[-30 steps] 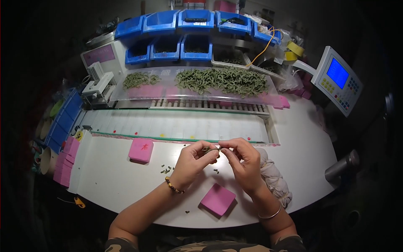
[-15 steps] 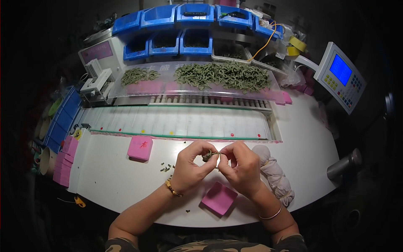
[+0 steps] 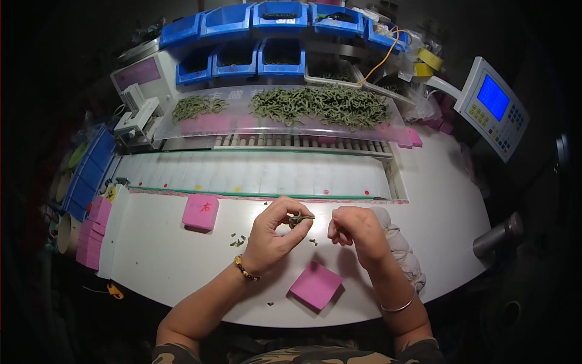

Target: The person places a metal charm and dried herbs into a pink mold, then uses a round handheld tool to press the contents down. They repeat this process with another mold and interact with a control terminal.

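Between the thumb and fingers of my left hand [image 3: 272, 235] is a curled, dried green stem [image 3: 297, 219], its thin end pointing right. My right hand [image 3: 362, 233] hovers just to the right, apart from the stem. Its fingers are curled together, and whether anything small is between them is hidden. On the white table below lie short broken stem bits [image 3: 313, 242], with several more stem pieces [image 3: 237, 240] left of my left hand. Nearer to me sits a shallow pink square tray [image 3: 316, 286], between my forearms.
A pink block [image 3: 200, 212] lies at left. Beyond the white-slatted strip [image 3: 260, 173], a clear tray [image 3: 239, 126] bears heaps of curled green stems [image 3: 321, 106]. Blue bins [image 3: 281, 57] stand behind. At right are a tied cloth bundle [image 3: 403, 252], a metal cylinder [image 3: 497, 236] and a control panel [image 3: 492, 109].
My right hand has let go of the stem's thin end and drawn away to the right. My left hand keeps hold of the stem in nearly the same place.
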